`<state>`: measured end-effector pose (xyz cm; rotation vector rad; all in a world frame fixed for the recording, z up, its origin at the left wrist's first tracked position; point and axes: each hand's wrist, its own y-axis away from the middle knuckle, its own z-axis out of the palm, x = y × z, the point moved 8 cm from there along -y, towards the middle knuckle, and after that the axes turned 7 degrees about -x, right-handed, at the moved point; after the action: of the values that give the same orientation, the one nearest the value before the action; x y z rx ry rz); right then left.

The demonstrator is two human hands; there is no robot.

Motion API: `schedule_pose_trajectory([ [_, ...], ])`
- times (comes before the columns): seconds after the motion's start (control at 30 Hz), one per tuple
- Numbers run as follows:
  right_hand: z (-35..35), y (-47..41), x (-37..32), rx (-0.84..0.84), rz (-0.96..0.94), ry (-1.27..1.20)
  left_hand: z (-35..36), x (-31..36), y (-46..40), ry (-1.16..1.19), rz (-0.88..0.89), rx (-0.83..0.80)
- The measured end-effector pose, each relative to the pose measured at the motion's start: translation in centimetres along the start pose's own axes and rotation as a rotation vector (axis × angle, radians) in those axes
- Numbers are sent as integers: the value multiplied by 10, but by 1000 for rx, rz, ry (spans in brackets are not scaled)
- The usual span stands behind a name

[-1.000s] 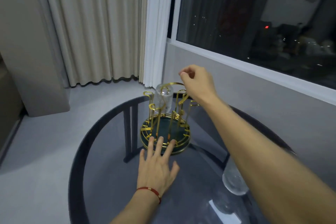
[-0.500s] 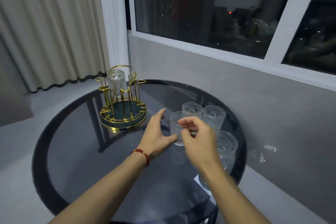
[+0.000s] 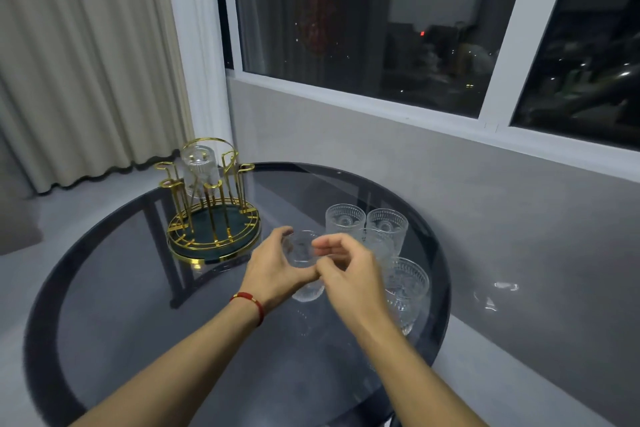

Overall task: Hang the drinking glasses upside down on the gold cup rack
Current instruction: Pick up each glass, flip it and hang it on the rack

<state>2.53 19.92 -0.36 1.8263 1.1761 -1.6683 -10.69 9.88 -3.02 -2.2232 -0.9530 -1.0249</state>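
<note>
The gold cup rack stands on the far left of the round dark glass table. One clear glass hangs upside down on a back prong. Both hands hold a clear patterned glass just above the table, right of the rack. My left hand, with a red cord at the wrist, wraps its left side. My right hand pinches its right rim. Several more upright glasses stand behind and right: two at the back and one near the edge.
A grey wall under a dark window runs along the table's right side. Cream curtains hang behind the rack. The table's rim lies just right of the standing glasses.
My hands left the rack and came to the group of glasses on the right. Both have closed on one glass and raised it slightly. The view has swung right.
</note>
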Motion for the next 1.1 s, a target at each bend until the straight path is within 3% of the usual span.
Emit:
schedule_pose_trajectory([
  [0.23, 48, -13, 20, -211, 158, -105, -64, -34, 18, 372, -103, 205],
  [0.33, 80, -17, 26, -316, 289, -303, -69, -37, 23, 627, -117, 172],
  [0.43, 100, -23, 29, -315, 365, -628, -72, -45, 25, 702, -140, 124],
  [0.53, 106, -29, 31, -318, 365, -664, -76, -57, 21, 766, -141, 46],
  [0.7, 91, -45, 21, -158, 197, -388, -88, -74, 11, 444, -23, -14],
  [0.8, 75, -61, 0, -33, 44, -156, -97, -95, 6, -15, 29, 106],
  [0.9, 58, -95, -30, 97, -51, -105, -85, -112, -2, -436, 47, 96],
  [1.1, 60, -205, -79, 214, -108, 29, -70, -118, -9, -700, 10, 79],
])
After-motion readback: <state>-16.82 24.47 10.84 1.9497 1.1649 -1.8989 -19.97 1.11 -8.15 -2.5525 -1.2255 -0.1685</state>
